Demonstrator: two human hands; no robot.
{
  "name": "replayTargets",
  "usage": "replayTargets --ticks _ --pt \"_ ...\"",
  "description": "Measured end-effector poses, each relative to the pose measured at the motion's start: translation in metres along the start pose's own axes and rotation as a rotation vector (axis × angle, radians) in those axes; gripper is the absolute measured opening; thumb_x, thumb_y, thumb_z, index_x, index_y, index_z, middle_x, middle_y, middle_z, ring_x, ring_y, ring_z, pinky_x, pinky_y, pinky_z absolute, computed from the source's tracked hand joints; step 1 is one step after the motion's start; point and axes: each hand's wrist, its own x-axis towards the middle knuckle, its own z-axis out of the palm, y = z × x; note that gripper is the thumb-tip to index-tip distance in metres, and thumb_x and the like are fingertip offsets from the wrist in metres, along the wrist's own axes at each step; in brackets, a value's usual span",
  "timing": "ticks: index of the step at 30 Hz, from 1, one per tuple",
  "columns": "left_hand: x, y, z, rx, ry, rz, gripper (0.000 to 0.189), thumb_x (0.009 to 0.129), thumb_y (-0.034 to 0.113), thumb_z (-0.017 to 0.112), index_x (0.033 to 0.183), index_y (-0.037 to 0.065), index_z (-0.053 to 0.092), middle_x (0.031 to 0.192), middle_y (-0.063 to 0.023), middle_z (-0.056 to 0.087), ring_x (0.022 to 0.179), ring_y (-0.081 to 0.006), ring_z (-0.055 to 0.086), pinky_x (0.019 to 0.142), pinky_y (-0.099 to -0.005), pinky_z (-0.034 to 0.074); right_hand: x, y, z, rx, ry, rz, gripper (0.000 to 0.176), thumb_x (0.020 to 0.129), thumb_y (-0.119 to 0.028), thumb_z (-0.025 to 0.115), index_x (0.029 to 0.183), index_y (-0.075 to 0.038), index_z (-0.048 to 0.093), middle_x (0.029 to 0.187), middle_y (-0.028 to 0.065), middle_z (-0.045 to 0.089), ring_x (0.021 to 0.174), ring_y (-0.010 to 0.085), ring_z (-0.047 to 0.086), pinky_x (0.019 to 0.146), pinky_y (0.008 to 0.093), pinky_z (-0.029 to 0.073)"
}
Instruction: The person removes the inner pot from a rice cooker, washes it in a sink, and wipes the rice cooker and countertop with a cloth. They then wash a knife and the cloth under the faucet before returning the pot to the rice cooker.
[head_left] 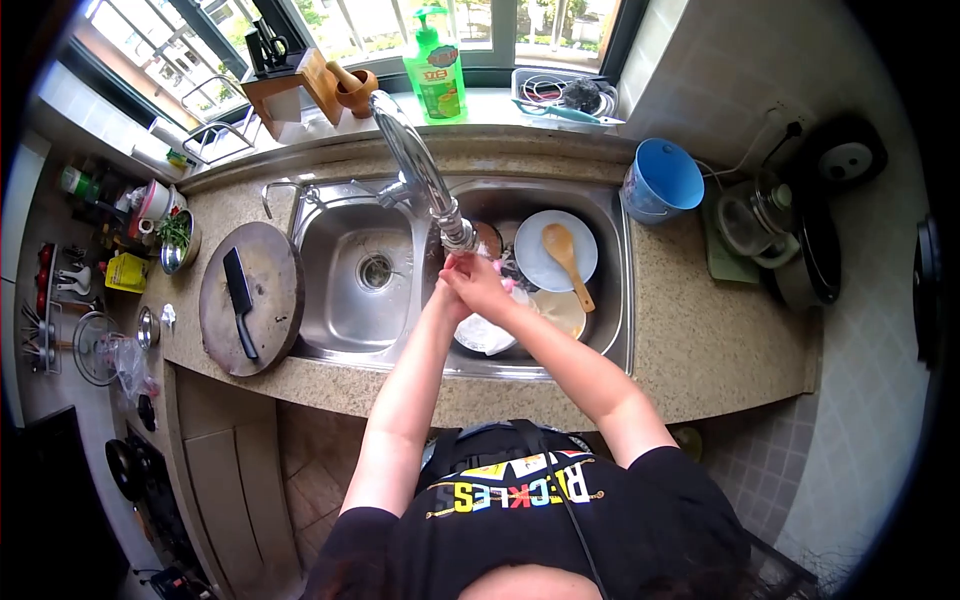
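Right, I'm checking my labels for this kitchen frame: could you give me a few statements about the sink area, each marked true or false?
1. The left hand and right hand meet under the head of the curved chrome tap. True.
2. The wooden spoon lies on the round white plate in the left basin. False: both are in the right steel basin.
3. The black cleaver lies on the round wooden chopping board. True.
4. The blue plastic bucket stands left of the sink. False: it stands on the speckled stone counter, right of the sink.
5. The green dish-soap bottle stands on the window sill behind the tap. True.
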Motion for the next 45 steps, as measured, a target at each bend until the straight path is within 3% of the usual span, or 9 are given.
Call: replayTargets --ticks 6,9,13,16,18,24,28,32,45 --pt "-0.012 0.005 0.016 0.250 -0.100 0.092 0.016 0.092 0.020 0.049 0.099 0.008 0.054 0.091 -0.0039 0.056 0.073 -0.0163 0.054 0.062 -0.0279 0.045 -0.028 -0.039 -0.001 -0.619 0.046 -0.532 0.030 0.085 -0.032 0.058 0.073 -0.006 0.053 0.061 0.0127 0.057 0.060 0.0307 0.060 0.054 0.0397 0.045" --pt "0.097 -0.017 -0.107 0.627 -0.260 0.391 0.018 0.093 0.021 0.048 0.104 0.008 0.054 0.098 -0.0047 0.057 0.079 -0.0176 0.058 0.065 -0.0292 0.047 0.004 -0.002 -0.017 -0.696 0.106 -0.383 0.030 0.086 -0.038 0.054 0.076 -0.010 0.060 0.065 0.0147 0.059 0.062 0.0353 0.058 0.058 0.0389 0.048" --pt "0.022 -0.001 0.011 0.184 0.131 -0.023 0.029 0.095 0.024 0.037 0.114 0.008 0.053 0.110 -0.0092 0.059 0.099 -0.0218 0.059 0.087 -0.0378 0.048 0.034 0.027 -0.044 -0.681 0.335 -0.010 0.036 0.087 -0.035 0.054 0.067 -0.006 0.055 0.061 0.0169 0.055 0.060 0.0293 0.060 0.055 0.0419 0.045" --pt "0.005 0.013 0.021 0.182 0.024 -0.099 0.029 0.096 0.024 0.038 0.114 0.008 0.053 0.108 -0.0082 0.060 0.097 -0.0220 0.060 0.085 -0.0362 0.049 0.037 0.049 -0.043 -0.473 0.252 0.162 0.037 0.090 -0.044 0.048 0.081 -0.010 0.060 0.069 0.0132 0.060 0.067 0.0254 0.062 0.061 0.0377 0.048" --pt "0.007 0.014 0.022 0.270 0.092 -0.047 0.029 0.095 0.026 0.043 0.114 0.008 0.053 0.109 -0.0080 0.060 0.096 -0.0223 0.060 0.081 -0.0359 0.050 0.035 0.041 -0.028 0.678 0.198 0.520 0.048 0.091 -0.053 0.042 0.101 -0.009 0.058 0.085 0.0105 0.065 0.079 0.0251 0.064 0.070 0.0350 0.049" --pt "0.014 0.010 0.026 1.771 0.703 0.789 0.074 0.072 0.031 0.070 0.132 0.006 0.035 0.129 -0.0120 0.040 0.119 -0.0317 0.040 0.093 -0.0444 0.040 0.025 0.009 -0.013 1.194 -0.051 0.632 0.056 0.093 -0.056 0.032 0.116 -0.010 0.053 0.117 0.0070 0.057 0.106 0.0217 0.056 0.092 0.0376 0.043" --pt "0.048 0.003 -0.027 0.971 0.586 0.746 0.094 0.069 0.038 0.074 0.139 0.008 0.019 0.136 -0.0143 0.028 0.120 -0.0328 0.038 0.093 -0.0450 0.041 0.029 0.025 0.003 0.921 0.157 0.421 0.026 0.095 -0.020 0.040 0.113 -0.006 0.053 0.104 0.0105 0.059 0.089 0.0206 0.060 0.075 0.0315 0.047" --pt "0.047 0.003 -0.009 0.078 0.121 0.393 0.056 0.085 0.045 0.057 0.125 0.009 0.042 0.114 -0.0116 0.053 0.097 -0.0252 0.058 0.080 -0.0362 0.050 0.036 0.026 0.000 0.887 0.330 0.336 0.025 0.086 0.005 0.045 0.107 -0.004 0.054 0.084 0.0076 0.059 0.063 0.0122 0.056 0.050 0.0225 0.043" --pt "-0.023 -0.061 0.011 0.804 0.156 0.317 0.049 0.094 0.043 0.044 0.103 -0.002 0.060 0.099 -0.0102 0.061 0.087 -0.0166 0.056 0.079 -0.0292 0.043 -0.040 0.039 -0.016 0.677 0.550 0.546 0.030 0.095 -0.026 0.044 0.087 -0.001 0.058 0.075 0.0053 0.058 0.067 0.0154 0.054 0.065 0.0308 0.046"
